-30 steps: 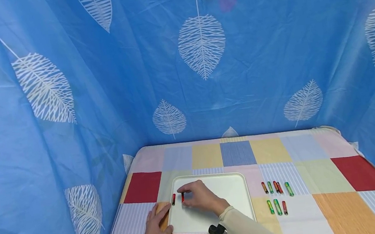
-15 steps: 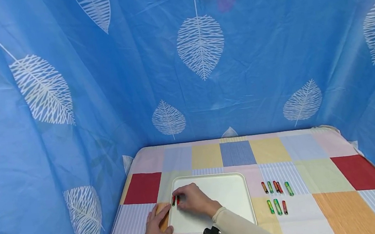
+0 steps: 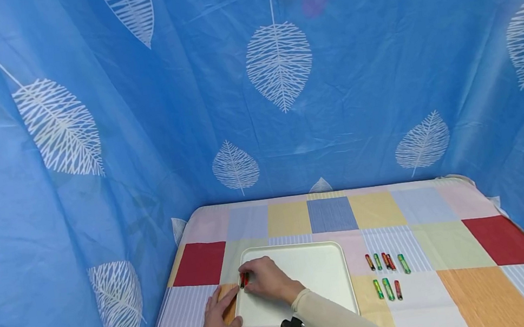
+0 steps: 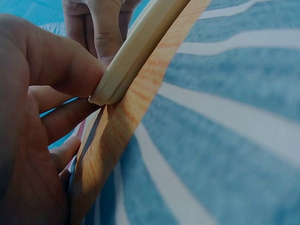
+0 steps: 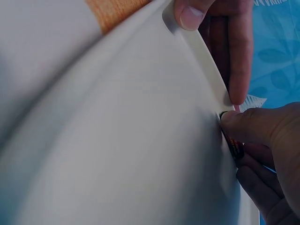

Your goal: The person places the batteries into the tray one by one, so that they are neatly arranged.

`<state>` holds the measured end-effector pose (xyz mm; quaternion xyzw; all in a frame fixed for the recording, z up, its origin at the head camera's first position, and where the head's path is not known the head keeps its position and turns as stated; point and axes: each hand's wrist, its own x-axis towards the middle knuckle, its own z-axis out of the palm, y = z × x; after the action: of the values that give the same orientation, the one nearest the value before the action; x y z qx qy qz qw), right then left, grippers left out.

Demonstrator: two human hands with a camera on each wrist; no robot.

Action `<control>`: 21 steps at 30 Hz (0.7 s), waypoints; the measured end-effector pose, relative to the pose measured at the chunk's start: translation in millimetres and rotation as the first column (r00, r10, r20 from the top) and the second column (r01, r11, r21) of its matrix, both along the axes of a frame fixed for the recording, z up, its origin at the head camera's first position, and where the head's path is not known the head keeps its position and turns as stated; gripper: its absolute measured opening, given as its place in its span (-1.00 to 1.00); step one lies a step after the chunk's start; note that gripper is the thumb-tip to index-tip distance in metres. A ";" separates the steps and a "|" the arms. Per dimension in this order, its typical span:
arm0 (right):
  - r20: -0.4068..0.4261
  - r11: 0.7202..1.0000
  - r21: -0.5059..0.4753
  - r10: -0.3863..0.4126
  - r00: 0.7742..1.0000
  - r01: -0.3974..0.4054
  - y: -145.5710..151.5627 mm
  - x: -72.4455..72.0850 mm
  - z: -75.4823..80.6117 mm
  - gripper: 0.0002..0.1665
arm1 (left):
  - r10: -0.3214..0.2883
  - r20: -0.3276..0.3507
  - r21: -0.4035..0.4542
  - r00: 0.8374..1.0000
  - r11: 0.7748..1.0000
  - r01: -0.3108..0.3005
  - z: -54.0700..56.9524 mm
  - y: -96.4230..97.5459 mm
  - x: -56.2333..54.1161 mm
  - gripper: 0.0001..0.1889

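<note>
Fingers of the right hand (image 3: 268, 281) pinch one red-black cylindrical battery (image 3: 247, 278) in the white rectangular tray (image 3: 315, 279), at nine o'clock, beside a second battery (image 3: 242, 281) already placed; spread left hand (image 3: 216, 324) touches its rim. Eight red or green batteries (image 3: 387, 290) remain outside, at three o'clock.

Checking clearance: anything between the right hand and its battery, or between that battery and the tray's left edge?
Nothing visible separates the right hand from the held battery. Between it and the left edge of the tray lies a second red battery.
</note>
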<state>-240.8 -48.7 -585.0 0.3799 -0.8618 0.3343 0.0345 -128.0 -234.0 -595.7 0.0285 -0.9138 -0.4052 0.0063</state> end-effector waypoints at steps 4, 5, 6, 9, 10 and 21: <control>0.001 1.000 0.020 -0.007 1.000 0.007 -1.3 -0.2 0.4 -0.54 | 0.006 0.015 -0.004 1.000 1.000 -0.006 0.4 1.1 -0.7 -0.24; 0.003 1.000 0.025 -0.010 1.000 0.010 -1.5 -0.2 0.2 -0.53 | 0.008 0.020 -0.005 1.000 1.000 -0.008 0.4 1.3 -1.0 -0.24; 0.001 0.999 0.031 -0.014 1.000 0.014 -1.8 -0.3 0.0 -0.53 | 0.009 0.026 -0.007 1.000 1.000 -0.009 0.4 1.7 -1.2 -0.24; -0.010 0.999 0.045 -0.020 1.000 0.020 -2.8 -0.9 -0.7 -0.53 | 0.013 0.040 -0.007 0.999 1.000 -0.013 0.4 2.5 -1.5 -0.24; -0.014 0.999 0.046 -0.020 1.000 0.020 -3.1 -1.0 -1.0 -0.53 | 0.016 0.044 -0.005 0.999 1.000 -0.015 0.4 2.6 -1.6 -0.24; -0.015 0.997 0.075 -0.029 0.999 0.030 -1.0 -1.1 1.0 -0.52 | 0.019 0.051 0.003 0.999 1.000 -0.019 2.3 4.0 -1.4 -0.23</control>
<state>-241.8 -49.8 -584.0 0.3703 -0.8792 0.2982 0.0312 -129.4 -230.1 -593.5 0.0476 -0.9127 -0.4057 -0.0129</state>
